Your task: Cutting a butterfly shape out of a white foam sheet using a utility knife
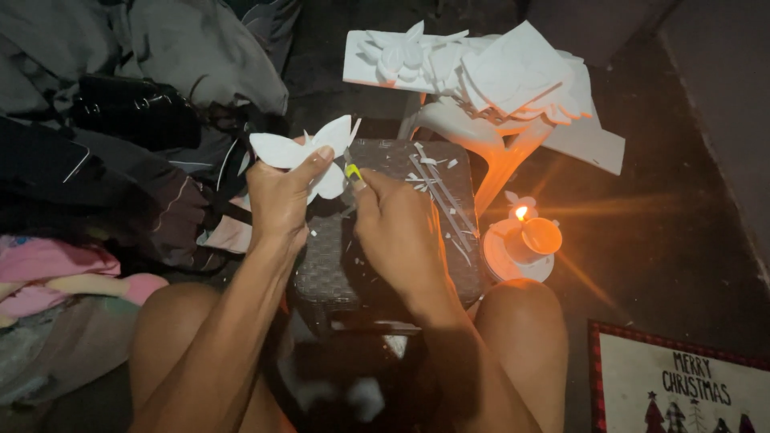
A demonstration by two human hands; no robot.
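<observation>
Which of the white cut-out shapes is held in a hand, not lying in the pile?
The butterfly-like white shape pinched in the left hand. The other white cut-outs lie stacked on the white stool behind, untouched by either hand.

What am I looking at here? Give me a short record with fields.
left hand: left hand holds a white butterfly-shaped cutout
right hand: right hand grips a small cutter against the cutout's edge
work surface: dark woven box strewn with white scraps
light: lit candle on the floor
behind: stack of white cutouts
left side: pile of clothes
</observation>
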